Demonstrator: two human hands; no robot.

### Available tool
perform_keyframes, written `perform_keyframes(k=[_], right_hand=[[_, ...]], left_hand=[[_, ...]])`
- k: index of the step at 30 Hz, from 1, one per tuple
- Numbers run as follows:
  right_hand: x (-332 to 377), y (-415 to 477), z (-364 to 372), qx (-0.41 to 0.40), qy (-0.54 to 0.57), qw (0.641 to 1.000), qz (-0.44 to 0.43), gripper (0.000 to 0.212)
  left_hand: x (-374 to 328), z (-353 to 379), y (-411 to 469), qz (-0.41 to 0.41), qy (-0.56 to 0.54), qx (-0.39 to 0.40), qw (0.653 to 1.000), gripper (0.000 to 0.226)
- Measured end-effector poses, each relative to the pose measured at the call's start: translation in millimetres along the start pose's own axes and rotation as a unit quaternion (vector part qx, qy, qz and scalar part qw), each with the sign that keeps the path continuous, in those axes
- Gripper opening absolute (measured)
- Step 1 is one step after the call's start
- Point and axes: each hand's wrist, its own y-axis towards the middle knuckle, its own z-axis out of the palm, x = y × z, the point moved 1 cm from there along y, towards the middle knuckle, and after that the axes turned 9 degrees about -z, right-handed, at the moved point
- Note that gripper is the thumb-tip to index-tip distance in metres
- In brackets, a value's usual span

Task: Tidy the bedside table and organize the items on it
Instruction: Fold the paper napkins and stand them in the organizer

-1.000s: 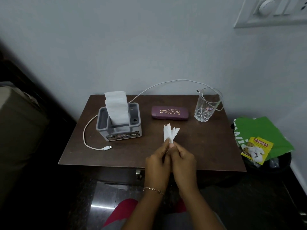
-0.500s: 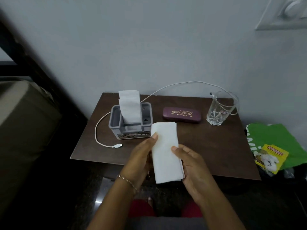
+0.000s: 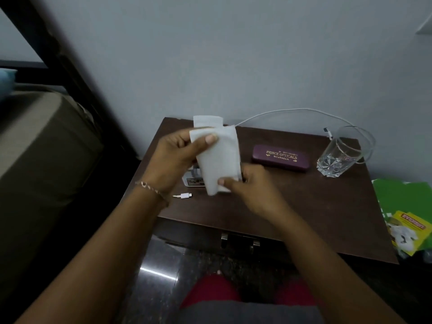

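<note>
A folded white tissue (image 3: pixel 219 157) is held upright between both hands over the left part of the brown bedside table (image 3: pixel 327 206). My left hand (image 3: pixel 177 157) pinches its upper left edge, thumb on the front. My right hand (image 3: pixel 250 185) grips its lower right corner. Behind the tissue stands the grey tissue holder (image 3: pixel 194 181), mostly hidden, with another white tissue (image 3: pixel 207 120) sticking up from it. A maroon spectacle case (image 3: pixel 281 157) lies at the table's middle back. An empty glass tumbler (image 3: pixel 339 155) stands at the back right.
A white charging cable (image 3: pixel 292 111) runs along the wall, with one plug (image 3: pixel 184 195) lying near my left wrist. To the right of the table, a bin holds a green bag (image 3: pixel 402 197) and a yellow packet (image 3: pixel 411 232). A bed (image 3: pixel 39 148) is at left.
The tissue went from crumpled between my fingertips to a flat folded strip. Both hands have since carried it up and left, in front of the tissue holder.
</note>
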Motion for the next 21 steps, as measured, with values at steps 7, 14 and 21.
perform_keyframes(k=[7, 14, 21], right_hand=[[10.6, 62.7, 3.1, -0.011, -0.117, 0.991, -0.064, 0.026], [-4.5, 74.7, 22.5, 0.053, -0.201, 0.975, -0.075, 0.03], [-12.0, 72.6, 35.1, 0.048, -0.257, 0.96, -0.102, 0.032]], left_hand=[[-19.2, -26.3, 37.8, 0.089, 0.079, -0.03, 0.992, 0.016], [12.2, -47.8, 49.4, 0.098, 0.093, -0.078, 0.988, 0.023], [17.8, -46.2, 56.4, 0.115, 0.113, -0.066, 0.985, 0.019]])
